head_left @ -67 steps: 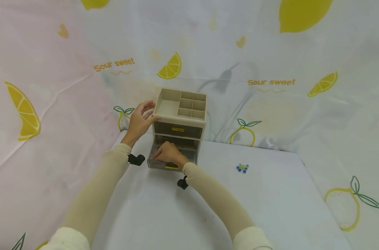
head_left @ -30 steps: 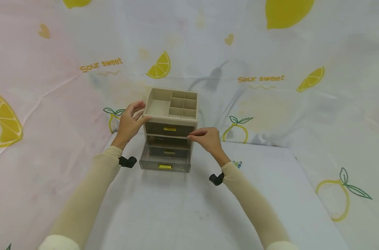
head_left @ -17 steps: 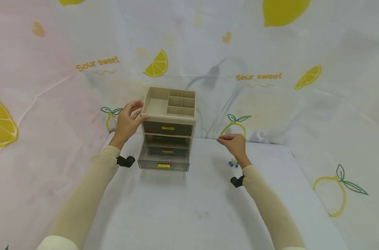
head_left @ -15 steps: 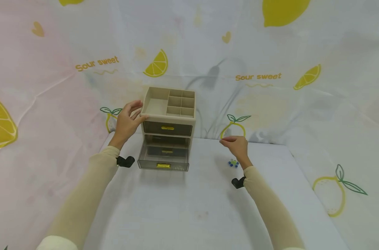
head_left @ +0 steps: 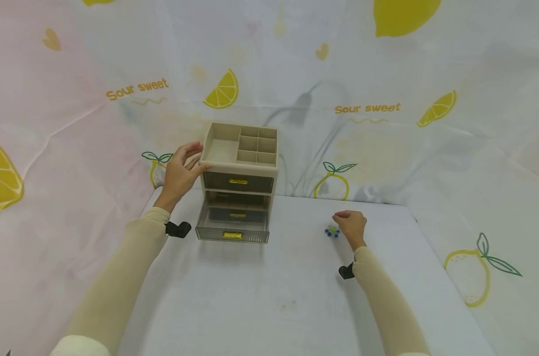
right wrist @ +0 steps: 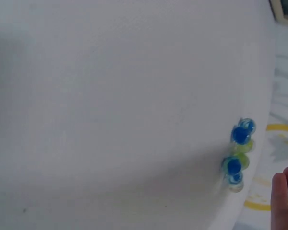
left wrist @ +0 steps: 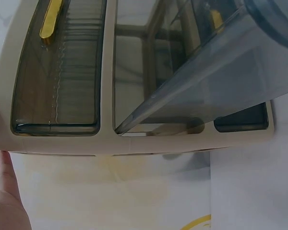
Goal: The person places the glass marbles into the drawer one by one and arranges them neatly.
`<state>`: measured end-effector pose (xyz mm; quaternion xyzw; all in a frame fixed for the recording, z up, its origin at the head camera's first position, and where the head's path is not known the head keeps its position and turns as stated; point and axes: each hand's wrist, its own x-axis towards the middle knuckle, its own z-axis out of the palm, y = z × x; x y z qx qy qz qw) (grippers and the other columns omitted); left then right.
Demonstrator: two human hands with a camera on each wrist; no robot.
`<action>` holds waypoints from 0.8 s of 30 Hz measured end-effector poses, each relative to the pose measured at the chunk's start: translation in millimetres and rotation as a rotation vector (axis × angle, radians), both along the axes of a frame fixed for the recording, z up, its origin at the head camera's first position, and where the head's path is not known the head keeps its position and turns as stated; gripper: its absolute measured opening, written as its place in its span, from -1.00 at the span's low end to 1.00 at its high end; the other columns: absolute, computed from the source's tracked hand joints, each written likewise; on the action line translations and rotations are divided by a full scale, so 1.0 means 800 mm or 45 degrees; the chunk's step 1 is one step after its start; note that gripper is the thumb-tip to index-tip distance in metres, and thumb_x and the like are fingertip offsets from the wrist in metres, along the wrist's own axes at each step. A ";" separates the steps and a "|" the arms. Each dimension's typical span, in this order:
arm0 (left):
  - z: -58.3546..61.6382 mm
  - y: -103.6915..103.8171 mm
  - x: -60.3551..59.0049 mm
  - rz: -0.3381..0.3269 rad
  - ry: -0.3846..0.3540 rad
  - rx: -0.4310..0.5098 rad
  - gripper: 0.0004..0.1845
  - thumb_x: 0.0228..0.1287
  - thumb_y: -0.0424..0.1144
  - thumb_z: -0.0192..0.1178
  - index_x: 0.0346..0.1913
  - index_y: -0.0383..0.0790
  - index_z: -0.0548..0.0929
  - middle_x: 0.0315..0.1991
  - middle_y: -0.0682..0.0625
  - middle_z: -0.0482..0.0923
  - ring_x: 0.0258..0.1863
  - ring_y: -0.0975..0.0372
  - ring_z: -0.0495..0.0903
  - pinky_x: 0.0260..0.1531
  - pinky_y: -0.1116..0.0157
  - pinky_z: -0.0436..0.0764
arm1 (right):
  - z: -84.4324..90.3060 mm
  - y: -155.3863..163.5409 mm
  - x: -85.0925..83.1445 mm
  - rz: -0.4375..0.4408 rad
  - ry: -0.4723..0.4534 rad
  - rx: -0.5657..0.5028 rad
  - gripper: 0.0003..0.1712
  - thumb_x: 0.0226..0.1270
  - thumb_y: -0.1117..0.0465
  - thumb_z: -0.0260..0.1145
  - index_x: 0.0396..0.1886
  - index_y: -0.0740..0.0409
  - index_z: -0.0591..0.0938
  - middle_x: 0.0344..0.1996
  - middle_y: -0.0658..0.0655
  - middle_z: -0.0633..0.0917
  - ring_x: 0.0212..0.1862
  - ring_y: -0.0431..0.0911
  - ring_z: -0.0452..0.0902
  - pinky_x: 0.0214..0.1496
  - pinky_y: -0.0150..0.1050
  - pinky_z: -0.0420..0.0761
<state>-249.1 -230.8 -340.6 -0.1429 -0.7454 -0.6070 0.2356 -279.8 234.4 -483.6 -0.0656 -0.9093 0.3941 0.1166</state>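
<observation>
Left hand (head_left: 179,172): grip grasping organizer (head_left: 239,169), left side
Right hand (head_left: 352,226): grip released, near marbles (head_left: 332,232)
Middle drawer (head_left: 211,234): already pulled out
Marbles: outside drawer, on worktop (head_left: 269,301), right

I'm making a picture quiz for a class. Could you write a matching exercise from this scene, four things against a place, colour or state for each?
Things:
1. Left hand
2. Right hand
3. Top drawer
4. Marbles

Descriptions:
A. Clustered, mostly blue and green
B. Closed
C. Touching the organizer
D. Close to the marbles

Right pairs: 1-C, 2-D, 3-B, 4-A
</observation>
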 end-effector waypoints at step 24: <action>0.005 0.000 0.003 -0.008 -0.026 -0.010 -0.35 0.12 -0.56 0.35 0.28 -0.57 0.34 0.23 -0.42 0.36 0.29 -0.14 0.34 0.33 0.06 0.41 | -0.029 0.017 0.009 -0.075 -0.121 -0.035 -0.76 0.18 0.31 0.39 -0.20 0.40 0.72 -0.22 0.35 0.72 0.04 0.22 0.47 0.22 0.10 0.41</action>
